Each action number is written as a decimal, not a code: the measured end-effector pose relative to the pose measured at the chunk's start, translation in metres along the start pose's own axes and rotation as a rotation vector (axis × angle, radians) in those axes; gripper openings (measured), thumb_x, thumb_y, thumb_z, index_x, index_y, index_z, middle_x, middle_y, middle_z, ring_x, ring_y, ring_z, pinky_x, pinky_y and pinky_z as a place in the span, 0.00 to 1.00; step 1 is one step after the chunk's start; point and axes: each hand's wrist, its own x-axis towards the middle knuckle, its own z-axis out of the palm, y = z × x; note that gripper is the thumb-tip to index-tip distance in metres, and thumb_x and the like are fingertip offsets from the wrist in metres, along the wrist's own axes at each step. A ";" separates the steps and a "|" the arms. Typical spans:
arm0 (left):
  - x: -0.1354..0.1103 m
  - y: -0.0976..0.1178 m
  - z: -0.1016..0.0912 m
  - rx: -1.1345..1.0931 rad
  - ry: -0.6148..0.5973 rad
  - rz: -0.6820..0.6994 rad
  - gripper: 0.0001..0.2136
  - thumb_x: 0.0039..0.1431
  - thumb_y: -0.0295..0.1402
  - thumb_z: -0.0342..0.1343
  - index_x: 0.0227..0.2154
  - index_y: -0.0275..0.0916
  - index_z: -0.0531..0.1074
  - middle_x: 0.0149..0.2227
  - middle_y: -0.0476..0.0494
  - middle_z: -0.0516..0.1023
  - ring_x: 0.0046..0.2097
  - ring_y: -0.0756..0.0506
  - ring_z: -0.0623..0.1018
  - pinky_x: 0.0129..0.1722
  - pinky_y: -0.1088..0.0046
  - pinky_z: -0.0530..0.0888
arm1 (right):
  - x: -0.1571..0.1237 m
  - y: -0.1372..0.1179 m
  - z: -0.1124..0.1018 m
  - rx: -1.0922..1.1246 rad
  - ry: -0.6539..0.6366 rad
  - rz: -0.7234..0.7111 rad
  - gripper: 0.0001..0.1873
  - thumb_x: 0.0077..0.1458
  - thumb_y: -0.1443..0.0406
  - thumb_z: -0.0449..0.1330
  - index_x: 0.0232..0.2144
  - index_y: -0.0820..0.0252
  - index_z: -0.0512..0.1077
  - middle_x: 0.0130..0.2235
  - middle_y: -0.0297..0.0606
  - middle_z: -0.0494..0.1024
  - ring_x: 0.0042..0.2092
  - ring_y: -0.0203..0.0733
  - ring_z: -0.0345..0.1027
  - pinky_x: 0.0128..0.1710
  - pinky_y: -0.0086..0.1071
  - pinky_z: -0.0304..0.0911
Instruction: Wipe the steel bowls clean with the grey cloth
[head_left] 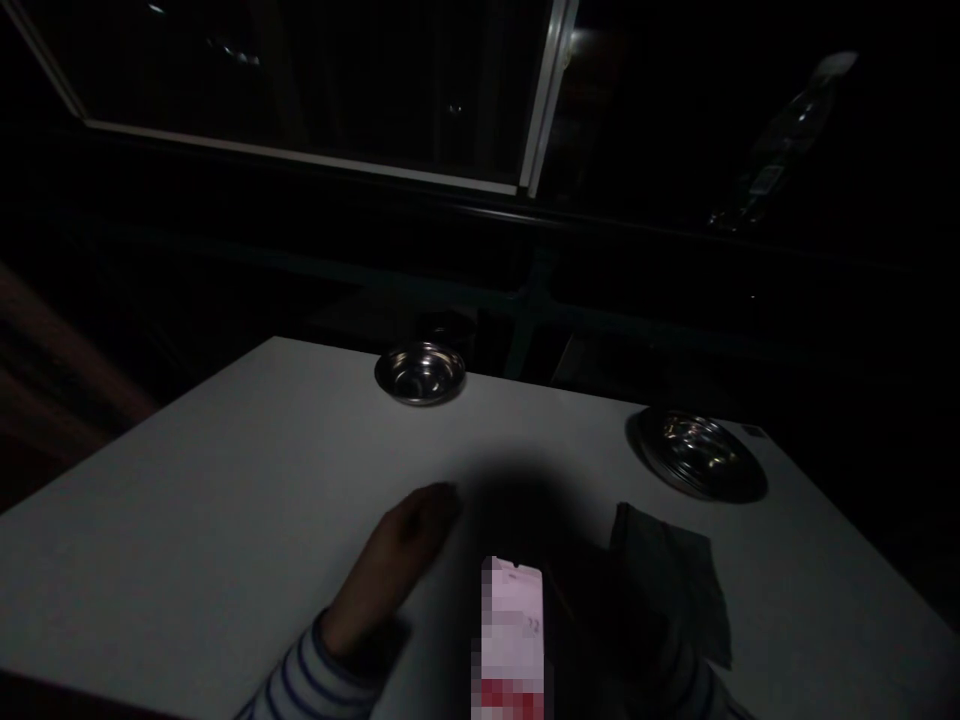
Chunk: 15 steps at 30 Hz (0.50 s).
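Observation:
In the head view my left hand [401, 550] is raised over the white table [247, 500], with its striped sleeve below. Its fingers are curled together, and a dark patch at their tips is too dim to identify. A phone [513, 625] with a lit, partly blurred-out screen is between my two hands at the bottom edge. My right hand [607, 600] lies in deep shadow just right of the phone; its fingers are lost in the dark, so whether it grips the phone is unclear. Beside it, a dark folded cloth [679, 570] rests on the table.
A shiny metal bowl [420, 374] stands at the table's far edge. Stacked metal bowls or plates [701, 455] sit near the right edge. Behind are a window frame [300, 158] and a clear bottle [787, 140] on a ledge. The room is very dark.

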 end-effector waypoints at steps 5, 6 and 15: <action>0.055 0.019 -0.032 -0.359 0.276 0.008 0.11 0.43 0.33 0.62 0.29 0.31 0.73 0.23 0.44 0.75 0.25 0.51 0.73 0.26 0.76 0.69 | 0.082 -0.022 -0.025 -0.098 -0.138 -0.091 0.17 0.57 0.65 0.48 0.46 0.58 0.71 0.44 0.43 0.76 0.45 0.46 0.70 0.45 0.39 0.65; 0.067 0.017 -0.038 -0.400 0.312 0.016 0.09 0.43 0.31 0.61 0.28 0.31 0.73 0.21 0.46 0.74 0.23 0.52 0.71 0.25 0.77 0.68 | 0.102 -0.029 -0.029 -0.130 -0.238 -0.090 0.17 0.57 0.65 0.49 0.45 0.58 0.71 0.45 0.43 0.75 0.46 0.46 0.69 0.46 0.39 0.64; 0.144 0.000 -0.066 -0.558 0.451 -0.064 0.09 0.55 0.31 0.54 0.38 0.32 0.69 0.36 0.42 0.74 0.33 0.49 0.74 0.34 0.69 0.73 | 0.232 -0.080 -0.010 -0.166 -0.393 -0.154 0.16 0.58 0.65 0.45 0.40 0.58 0.72 0.43 0.39 0.75 0.45 0.40 0.67 0.44 0.32 0.59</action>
